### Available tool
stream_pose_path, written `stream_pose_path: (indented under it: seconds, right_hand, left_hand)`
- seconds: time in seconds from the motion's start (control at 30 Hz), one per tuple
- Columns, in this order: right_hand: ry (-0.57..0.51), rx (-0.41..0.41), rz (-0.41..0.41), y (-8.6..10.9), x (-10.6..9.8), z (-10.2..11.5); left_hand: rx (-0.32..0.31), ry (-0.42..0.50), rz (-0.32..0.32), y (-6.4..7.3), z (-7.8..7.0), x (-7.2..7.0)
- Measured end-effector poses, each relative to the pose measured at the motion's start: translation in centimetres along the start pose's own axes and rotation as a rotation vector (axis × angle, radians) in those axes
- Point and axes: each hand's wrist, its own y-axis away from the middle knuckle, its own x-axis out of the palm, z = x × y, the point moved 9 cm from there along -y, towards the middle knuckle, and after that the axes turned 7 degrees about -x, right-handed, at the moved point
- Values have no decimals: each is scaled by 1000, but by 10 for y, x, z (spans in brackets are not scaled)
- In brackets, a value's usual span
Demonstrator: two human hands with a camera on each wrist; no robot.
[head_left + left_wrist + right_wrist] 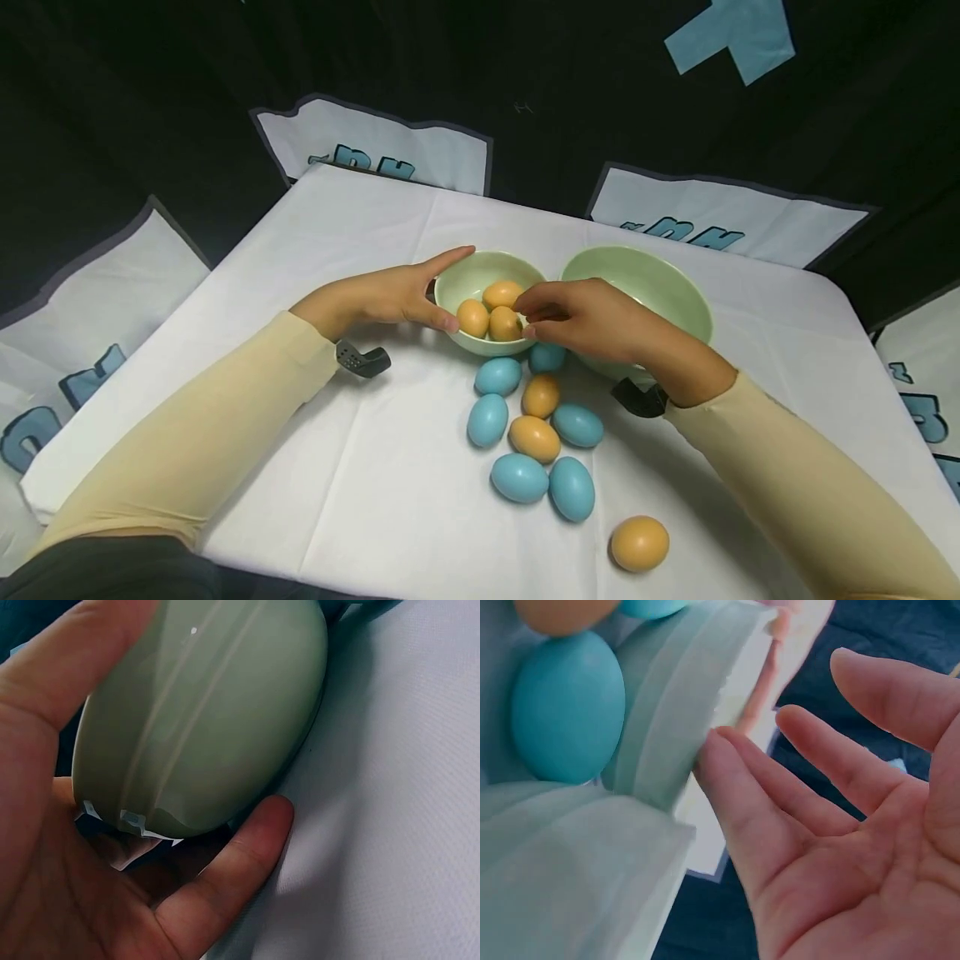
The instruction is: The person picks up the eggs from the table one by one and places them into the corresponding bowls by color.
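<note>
Across the white-clothed table [405, 492], my feed shows the left hand [397, 295] spread around the small glossy pale-green bowl [483, 347], thumb on its near rim. The right hand [600, 318] looks empty, thumb and fingers apart by the right rim, beside three smooth orange eggs [472, 318] inside. Between it and the near edge lie sky-blue eggs [519, 477]; the outlying orange egg [639, 544], long axis roughly crosswise, I judge closer to that hand.
</note>
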Motion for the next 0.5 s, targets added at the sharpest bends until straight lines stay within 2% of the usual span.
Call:
stream_pose_path:
  seconds: [0.17, 0.33, 0.4, 0.5]
  right_hand:
    - [-147, -5, -45, 29, -3, -6]
    - [-321, -14, -15, 55, 3, -11]
    - [-350, -3, 15, 67, 8, -12]
    - [-255, 4, 31, 86, 14, -13]
  left_hand:
    - [-16, -32, -15, 0, -1, -2]
    - [-4, -30, -12, 0, -1, -2]
    - [-3, -25, -8, 0, -1, -1]
    - [-6, -24, -2, 0, -2, 0]
